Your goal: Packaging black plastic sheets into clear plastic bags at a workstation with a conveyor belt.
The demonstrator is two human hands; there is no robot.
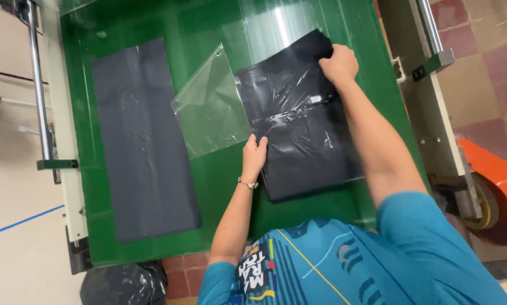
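A folded black garment (298,118) lies inside a clear plastic bag (211,107) on the green table (219,186). The bag's empty open end sticks out to the left of the garment. My left hand (254,156) presses flat on the garment's near left edge, fingers together. At the far right corner of the garment my right hand (338,63) pinches the fabric and plastic.
A long dark grey folded cloth (143,141) lies flat on the left part of the table. A black plastic sack (123,285) sits on the floor below the table's near edge. A metal frame (434,51) and an orange machine part (499,181) stand to the right.
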